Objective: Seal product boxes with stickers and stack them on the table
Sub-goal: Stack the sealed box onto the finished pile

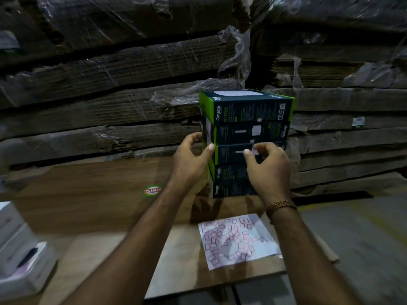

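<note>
We square the stack of boxes (246, 142) at the table's (88, 194) far edge; left hand (189, 159) and right hand (267, 166), loosely curled, hold nothing; next, another sticker from the sheet (239, 239) near the front edge

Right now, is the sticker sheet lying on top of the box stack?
No, the sticker sheet lies flat on the table in front of the box stack.

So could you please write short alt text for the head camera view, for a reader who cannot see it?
Two bare hands reach toward a stack of dark product boxes with green edges: the left hand touches its left side, the right hand hovers loosely curled in front. A sticker sheet lies nearer on the cardboard-covered table, with shrink-wrapped flattened cartons behind.
</note>
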{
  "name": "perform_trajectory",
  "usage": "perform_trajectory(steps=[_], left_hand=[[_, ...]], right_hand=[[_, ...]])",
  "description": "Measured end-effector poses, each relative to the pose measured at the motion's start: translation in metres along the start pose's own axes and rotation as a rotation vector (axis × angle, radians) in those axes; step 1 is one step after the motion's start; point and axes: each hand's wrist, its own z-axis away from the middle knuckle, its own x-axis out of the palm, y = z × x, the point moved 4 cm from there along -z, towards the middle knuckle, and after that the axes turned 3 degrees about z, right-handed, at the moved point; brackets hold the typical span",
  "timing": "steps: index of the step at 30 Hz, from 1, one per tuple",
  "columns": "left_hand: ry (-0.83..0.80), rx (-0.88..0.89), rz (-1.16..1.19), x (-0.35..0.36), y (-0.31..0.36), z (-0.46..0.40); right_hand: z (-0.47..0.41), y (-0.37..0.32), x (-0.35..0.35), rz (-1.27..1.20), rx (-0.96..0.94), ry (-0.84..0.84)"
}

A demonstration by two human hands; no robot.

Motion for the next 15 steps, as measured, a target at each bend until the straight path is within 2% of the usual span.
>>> perform_trajectory(steps=[3,6,10,12,15], left_hand=[[0.049,-0.024,-0.007,-0.023,-0.004,0.018],[0.065,-0.029,-0.059,-0.035,-0.006,0.035],[0.003,-0.005,-0.161,-0.026,-0.004,0.046],[-0.056,0.005,-0.221,-0.018,-0.002,0.047],[-0.093,0.024,-0.283,-0.013,0.002,0.045]], right_hand=[[0.029,-0.001,0.011,-0.035,0.032,-0.082],[0.053,0.015,0.021,-0.019,0.181,-0.168],[0.063,0.051,0.033,0.034,0.340,-0.163],[0.057,0.063,0.038,0.143,0.273,-0.113],[0.044,0.073,0.044,0.382,0.063,-0.109]])
